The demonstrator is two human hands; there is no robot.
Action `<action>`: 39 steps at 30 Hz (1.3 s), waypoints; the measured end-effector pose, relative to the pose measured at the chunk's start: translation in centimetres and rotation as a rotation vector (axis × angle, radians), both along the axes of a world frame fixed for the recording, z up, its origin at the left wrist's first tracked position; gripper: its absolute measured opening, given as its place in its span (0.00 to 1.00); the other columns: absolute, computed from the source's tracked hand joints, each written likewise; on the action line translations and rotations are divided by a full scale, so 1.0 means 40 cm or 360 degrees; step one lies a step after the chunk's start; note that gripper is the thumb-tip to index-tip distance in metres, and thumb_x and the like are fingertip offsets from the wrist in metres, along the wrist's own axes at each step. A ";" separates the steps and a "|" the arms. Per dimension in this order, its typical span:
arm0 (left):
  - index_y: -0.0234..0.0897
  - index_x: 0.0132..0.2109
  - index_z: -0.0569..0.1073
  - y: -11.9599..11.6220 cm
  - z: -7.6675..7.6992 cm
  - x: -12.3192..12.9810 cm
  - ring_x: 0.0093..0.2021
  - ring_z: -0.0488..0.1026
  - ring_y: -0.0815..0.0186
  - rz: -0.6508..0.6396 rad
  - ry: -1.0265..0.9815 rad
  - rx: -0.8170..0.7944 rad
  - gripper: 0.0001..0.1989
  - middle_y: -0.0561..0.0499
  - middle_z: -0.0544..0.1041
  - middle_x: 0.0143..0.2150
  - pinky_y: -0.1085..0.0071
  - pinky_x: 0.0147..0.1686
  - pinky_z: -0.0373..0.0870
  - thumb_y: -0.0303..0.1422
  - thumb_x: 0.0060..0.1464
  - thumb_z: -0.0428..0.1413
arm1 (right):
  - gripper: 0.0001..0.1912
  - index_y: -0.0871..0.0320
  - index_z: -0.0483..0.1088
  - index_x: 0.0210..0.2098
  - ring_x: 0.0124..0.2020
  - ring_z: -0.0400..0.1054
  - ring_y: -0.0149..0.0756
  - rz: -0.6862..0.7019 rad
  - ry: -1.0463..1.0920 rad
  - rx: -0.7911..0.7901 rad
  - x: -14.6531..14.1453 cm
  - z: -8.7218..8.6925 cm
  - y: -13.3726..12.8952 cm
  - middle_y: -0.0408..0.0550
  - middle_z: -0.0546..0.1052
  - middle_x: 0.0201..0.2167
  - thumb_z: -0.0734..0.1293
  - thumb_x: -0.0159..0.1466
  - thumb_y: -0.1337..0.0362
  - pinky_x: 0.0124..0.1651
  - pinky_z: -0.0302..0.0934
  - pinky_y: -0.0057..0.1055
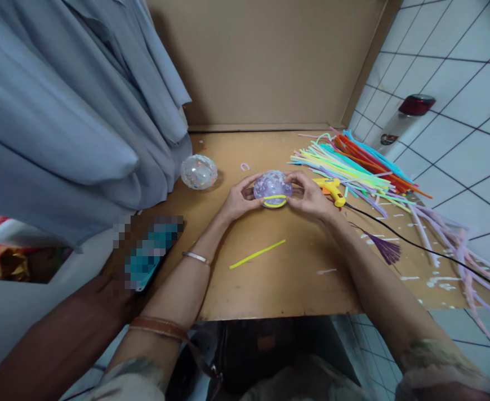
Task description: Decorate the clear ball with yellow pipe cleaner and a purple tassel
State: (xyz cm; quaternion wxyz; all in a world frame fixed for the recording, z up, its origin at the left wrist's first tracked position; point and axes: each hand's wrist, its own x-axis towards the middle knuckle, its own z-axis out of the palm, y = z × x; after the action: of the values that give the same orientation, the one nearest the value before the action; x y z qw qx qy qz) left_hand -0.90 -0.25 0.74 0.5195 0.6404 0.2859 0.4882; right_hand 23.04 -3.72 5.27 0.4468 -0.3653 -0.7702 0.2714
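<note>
Between my two hands sits a clear ball with purple and white bits (272, 182), close to the tabletop. A bent yellow strip (275, 201) lies across its near side. My left hand (242, 199) grips the ball from the left, thumb at the strip's left end. From the right, my right hand (306, 195) grips it, with fingertips on its top and side. A straight yellow strip (257, 254) lies on the table nearer to me. Just right of my right hand is a yellow glue gun (334, 191) with a black cord.
Another clear ball (199, 172) stands at the left beside a grey curtain (61, 111). Coloured pipe cleaners (353, 161) are piled at the right, near a purple tassel (385, 249). Another person's hand (117, 289) holds a phone (153, 256) at the left.
</note>
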 end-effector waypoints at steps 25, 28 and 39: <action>0.39 0.29 0.82 -0.030 0.013 0.026 0.72 0.65 0.50 0.0230 0.0250 0.0643 0.18 0.43 0.68 0.71 0.47 0.73 0.57 0.47 0.59 0.62 | 0.20 0.51 0.68 0.44 0.51 0.72 0.43 -0.0069 0.0113 -0.0130 0.007 -0.020 0.023 0.48 0.72 0.51 0.75 0.53 0.61 0.51 0.74 0.44; 0.39 0.32 0.83 -0.027 0.011 0.022 0.72 0.64 0.50 0.0232 0.0329 0.0703 0.17 0.43 0.67 0.71 0.45 0.73 0.57 0.46 0.61 0.61 | 0.20 0.50 0.67 0.44 0.50 0.71 0.43 -0.0067 0.0107 -0.0126 0.004 -0.019 0.022 0.48 0.72 0.51 0.74 0.53 0.61 0.50 0.74 0.43; 0.36 0.35 0.79 -0.041 0.011 0.032 0.72 0.63 0.46 0.0333 0.0522 0.0883 0.20 0.36 0.64 0.72 0.45 0.72 0.57 0.49 0.50 0.69 | 0.20 0.50 0.67 0.44 0.51 0.71 0.44 -0.0079 0.0172 -0.0155 -0.004 -0.021 0.018 0.48 0.71 0.51 0.73 0.53 0.62 0.48 0.74 0.42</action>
State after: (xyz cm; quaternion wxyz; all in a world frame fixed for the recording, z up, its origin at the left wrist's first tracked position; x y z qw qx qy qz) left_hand 0.37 -1.90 1.19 0.2197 0.7946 0.2860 0.4884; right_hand 22.87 -2.99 4.43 0.4760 -0.3904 -0.7216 0.3167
